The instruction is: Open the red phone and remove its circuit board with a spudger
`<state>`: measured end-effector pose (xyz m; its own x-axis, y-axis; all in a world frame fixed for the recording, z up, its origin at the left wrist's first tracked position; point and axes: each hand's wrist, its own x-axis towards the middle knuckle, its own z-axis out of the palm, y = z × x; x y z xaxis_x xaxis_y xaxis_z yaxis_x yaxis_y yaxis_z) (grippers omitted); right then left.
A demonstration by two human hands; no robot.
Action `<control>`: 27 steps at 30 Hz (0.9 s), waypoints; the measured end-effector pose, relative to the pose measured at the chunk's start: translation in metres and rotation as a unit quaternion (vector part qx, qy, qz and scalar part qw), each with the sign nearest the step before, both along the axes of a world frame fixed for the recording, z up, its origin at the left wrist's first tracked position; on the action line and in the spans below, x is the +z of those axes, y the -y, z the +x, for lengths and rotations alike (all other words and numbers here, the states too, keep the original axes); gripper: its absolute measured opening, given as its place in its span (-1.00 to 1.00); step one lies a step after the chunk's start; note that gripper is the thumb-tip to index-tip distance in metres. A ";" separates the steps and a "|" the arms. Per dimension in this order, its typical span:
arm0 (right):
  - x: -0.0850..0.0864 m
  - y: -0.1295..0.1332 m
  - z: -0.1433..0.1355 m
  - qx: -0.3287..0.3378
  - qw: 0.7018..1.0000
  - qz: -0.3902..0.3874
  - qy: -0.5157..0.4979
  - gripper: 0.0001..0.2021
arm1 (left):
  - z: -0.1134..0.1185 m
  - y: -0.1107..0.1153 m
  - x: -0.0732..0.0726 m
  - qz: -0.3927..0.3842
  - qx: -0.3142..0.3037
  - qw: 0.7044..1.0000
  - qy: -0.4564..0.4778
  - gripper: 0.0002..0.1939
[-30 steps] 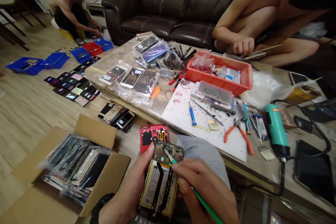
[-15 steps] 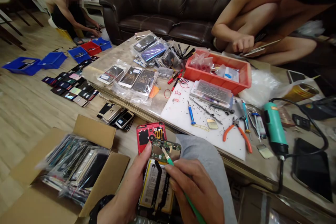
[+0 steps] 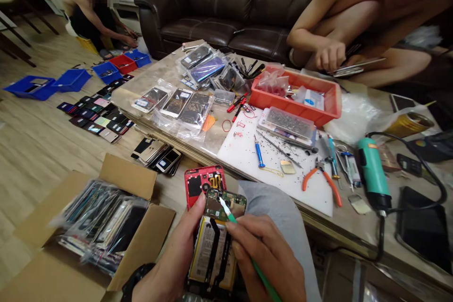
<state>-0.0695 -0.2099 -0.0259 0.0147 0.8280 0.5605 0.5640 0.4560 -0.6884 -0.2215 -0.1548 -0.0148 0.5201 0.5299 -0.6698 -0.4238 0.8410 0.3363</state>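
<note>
An opened phone (image 3: 211,250), its battery and green circuit board bare, lies in my left hand (image 3: 177,257), thumb along its left edge. Behind the phone's top shows a red back cover (image 3: 204,181), apparently pinned under the same hand. My right hand (image 3: 267,255) is closed around a green-handled pry tool (image 3: 231,217) with a pale pointed blade. The blade's tip rests on or just above the circuit board near the phone's top; I cannot tell if it touches. My left fingers are hidden beneath the phone.
A low table (image 3: 170,125) bears a white mat (image 3: 244,158) with a blue screwdriver (image 3: 259,153), pliers (image 3: 322,179) and scattered screws. A red bin (image 3: 297,108) and a teal heat gun (image 3: 373,170) stand there. A carton (image 3: 161,226) of bagged phones sits left. Two other people work nearby.
The pry tool's tip has shifted very slightly on the circuit board. My hold on the phone and tool is the same; the whole view has drifted a little.
</note>
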 end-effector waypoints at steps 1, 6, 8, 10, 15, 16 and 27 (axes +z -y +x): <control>0.001 0.000 0.001 0.012 1.000 0.000 -0.012 -0.66 | 0.000 0.000 0.001 0.005 -0.002 1.000 0.003 -0.41; 0.005 0.003 0.003 0.022 0.997 -0.018 -0.076 -0.71 | -0.001 0.000 0.002 0.010 0.004 1.000 -0.008 -0.42; 0.004 0.004 0.003 0.010 0.994 -0.021 -0.106 -0.74 | -0.001 0.000 0.001 0.008 0.006 1.000 -0.017 -0.41; 0.002 0.004 0.004 0.008 0.991 -0.024 -0.128 -0.75 | -0.002 -0.001 -0.001 0.001 0.003 1.000 -0.024 -0.42; 0.003 0.002 0.004 0.015 0.986 -0.034 -0.163 -0.74 | -0.002 -0.001 -0.003 -0.002 0.000 0.999 -0.042 -0.42; 0.004 0.003 0.003 0.010 0.984 -0.037 -0.174 -0.73 | -0.002 -0.001 -0.003 -0.002 0.000 0.999 -0.044 -0.41; 0.005 0.002 -0.002 -0.011 0.969 -0.076 -0.237 -0.69 | -0.004 0.002 -0.004 -0.033 0.013 0.997 -0.071 -0.37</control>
